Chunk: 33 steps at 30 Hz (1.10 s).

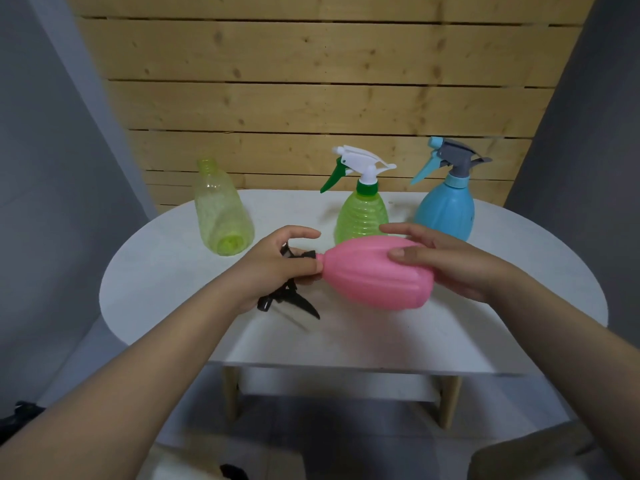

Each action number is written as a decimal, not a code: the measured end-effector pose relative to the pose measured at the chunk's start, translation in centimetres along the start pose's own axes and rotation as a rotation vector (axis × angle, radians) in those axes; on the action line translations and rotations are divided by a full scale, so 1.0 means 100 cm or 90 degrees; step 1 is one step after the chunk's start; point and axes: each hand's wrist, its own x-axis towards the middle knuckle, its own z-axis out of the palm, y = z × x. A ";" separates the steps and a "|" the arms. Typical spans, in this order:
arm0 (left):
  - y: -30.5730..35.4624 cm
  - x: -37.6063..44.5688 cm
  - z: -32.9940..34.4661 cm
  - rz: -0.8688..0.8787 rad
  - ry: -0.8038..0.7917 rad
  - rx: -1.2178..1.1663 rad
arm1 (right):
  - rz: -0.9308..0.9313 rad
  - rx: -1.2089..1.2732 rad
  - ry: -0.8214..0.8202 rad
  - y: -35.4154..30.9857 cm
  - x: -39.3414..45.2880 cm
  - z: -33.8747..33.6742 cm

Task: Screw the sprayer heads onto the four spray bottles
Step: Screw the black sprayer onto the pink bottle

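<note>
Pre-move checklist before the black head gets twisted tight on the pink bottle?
1. Right hand grips the pink bottle, held sideways above the table: ok.
2. Left hand holds the black sprayer head at the bottle's neck: ok.
3. Threads engaged straight: cannot tell, fingers hide the joint.
4. Green ribbed bottle and blue bottle upright with heads on: ok.
5. Yellow-green bottle has its head on: not ok, bare neck.
6. A sprayer head for it within view: not ok, none visible.

no text, label, brand or number can be read on anything here.
</note>
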 end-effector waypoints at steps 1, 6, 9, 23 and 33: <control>-0.001 0.001 -0.002 -0.011 0.019 -0.023 | 0.002 0.046 0.001 0.001 0.000 -0.001; -0.003 0.002 -0.013 0.023 -0.002 0.045 | -0.042 0.056 0.043 0.002 0.000 -0.001; -0.002 -0.004 -0.012 0.061 -0.031 0.106 | -0.037 -0.012 0.087 0.003 -0.001 0.001; 0.002 -0.007 -0.018 0.072 -0.008 0.126 | 0.030 0.209 -0.056 0.002 -0.004 0.000; 0.006 -0.015 -0.015 0.121 0.009 0.172 | 0.018 -0.067 0.086 0.006 -0.003 0.005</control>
